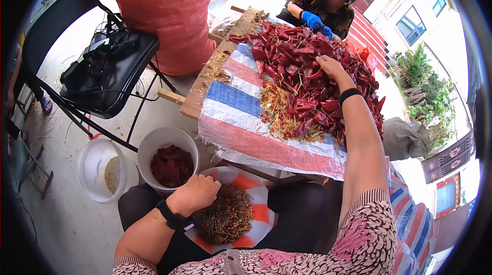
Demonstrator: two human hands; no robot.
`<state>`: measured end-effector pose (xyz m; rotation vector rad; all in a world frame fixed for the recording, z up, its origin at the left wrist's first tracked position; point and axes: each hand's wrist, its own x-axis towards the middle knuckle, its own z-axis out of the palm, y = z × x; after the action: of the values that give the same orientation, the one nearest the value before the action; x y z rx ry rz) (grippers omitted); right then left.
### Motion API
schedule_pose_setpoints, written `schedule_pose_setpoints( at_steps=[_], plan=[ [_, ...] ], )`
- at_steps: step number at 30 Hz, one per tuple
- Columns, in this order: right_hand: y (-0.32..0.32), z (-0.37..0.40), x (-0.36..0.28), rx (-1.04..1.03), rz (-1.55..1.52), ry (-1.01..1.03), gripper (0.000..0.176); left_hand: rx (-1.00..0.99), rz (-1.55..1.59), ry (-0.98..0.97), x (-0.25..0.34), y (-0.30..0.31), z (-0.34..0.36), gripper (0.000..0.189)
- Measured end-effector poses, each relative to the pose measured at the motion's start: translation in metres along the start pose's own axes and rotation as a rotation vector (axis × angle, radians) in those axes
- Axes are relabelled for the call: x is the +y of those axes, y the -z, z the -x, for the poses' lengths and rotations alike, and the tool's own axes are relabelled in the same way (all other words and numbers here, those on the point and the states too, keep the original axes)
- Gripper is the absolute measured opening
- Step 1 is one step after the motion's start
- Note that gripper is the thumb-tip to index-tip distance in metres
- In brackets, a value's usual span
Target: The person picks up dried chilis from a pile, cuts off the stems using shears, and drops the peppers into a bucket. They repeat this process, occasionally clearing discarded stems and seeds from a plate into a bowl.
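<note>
My right hand (332,68) reaches onto the big heap of dried red chilies (302,54) and touches the pods; its fingertips are partly lost among them. My left hand (201,192) is curled above the edge of an orange-and-white basin (261,213) on my lap, and anything inside the fingers is hidden. Stems and scraps (225,216) fill the basin's middle. Beside that hand, a white bucket (145,159) holds red chili pieces (171,166). Loose yellow seeds (277,108) lie at the heap's near side on a striped sheet (241,126).
Across the table (205,77), a person in blue gloves (313,19) works at the heap. A large red sack (169,13) and a black chair with cables (110,65) stand left. Another white tub (95,172) is on the floor; a grey sack (405,139) stands right.
</note>
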<state>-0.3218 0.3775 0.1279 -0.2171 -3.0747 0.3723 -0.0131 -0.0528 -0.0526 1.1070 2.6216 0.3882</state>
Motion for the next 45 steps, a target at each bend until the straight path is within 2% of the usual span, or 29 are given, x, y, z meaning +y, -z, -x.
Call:
schedule_pose_setpoints(
  at_steps=[3,5,8,9,14,19,20,23,28,32,35,36,37,40,42,45],
  plan=[
    [-0.006,0.013,-0.004,0.023,0.251,0.185,0.05,0.015,-0.016,-0.051,0.001,-0.004,-0.005,0.022],
    [-0.006,0.057,-0.033,0.0,0.237,0.129,0.05,-0.011,0.021,-0.04,0.006,-0.001,-0.009,0.023],
    [-0.035,0.085,-0.029,0.105,0.264,0.161,0.044,-0.051,0.054,-0.029,0.012,0.003,-0.015,0.023],
    [-0.034,0.112,-0.045,0.122,0.26,0.17,0.042,-0.064,0.061,-0.027,0.013,0.005,-0.016,0.023],
    [-0.043,0.17,-0.064,0.188,0.293,0.305,0.03,-0.117,0.052,-0.007,0.013,0.005,-0.017,0.022],
    [-0.058,0.2,-0.062,0.231,0.281,0.353,0.026,-0.154,0.101,0.025,0.006,0.0,-0.016,0.02],
    [-0.062,0.206,-0.059,0.247,0.251,0.447,0.027,-0.16,0.109,0.039,0.005,0.002,-0.015,0.02],
    [-0.07,0.216,-0.051,0.246,0.242,0.522,0.028,-0.163,0.119,0.079,0.004,0.002,-0.015,0.021],
    [-0.07,0.211,-0.04,0.446,0.069,0.421,0.021,-0.175,0.127,0.08,0.001,0.009,-0.009,0.022],
    [-0.061,0.201,-0.032,0.508,0.075,0.189,0.02,-0.131,0.128,0.078,0.004,0.016,-0.006,0.023],
    [-0.054,0.188,-0.021,0.554,-0.149,0.126,0.021,-0.126,0.132,0.086,0.0,0.014,-0.01,0.025],
    [-0.055,0.186,-0.019,0.617,-0.378,0.275,0.018,-0.088,0.147,0.079,0.002,0.016,-0.012,0.026],
    [-0.048,0.198,-0.037,0.535,-0.599,0.218,0.017,-0.049,0.16,0.072,0.004,0.02,-0.015,0.028],
    [-0.035,0.266,-0.092,0.243,-1.174,0.007,0.017,0.201,0.586,0.004,0.015,0.037,-0.02,0.033],
    [-0.052,0.309,-0.117,0.003,-1.47,-0.152,0.019,0.316,1.081,-0.064,0.026,0.043,-0.026,0.036],
    [-0.099,0.369,-0.145,-0.307,-1.838,-0.371,0.015,0.356,1.699,-0.166,0.031,0.041,-0.034,0.04]
  ],
)
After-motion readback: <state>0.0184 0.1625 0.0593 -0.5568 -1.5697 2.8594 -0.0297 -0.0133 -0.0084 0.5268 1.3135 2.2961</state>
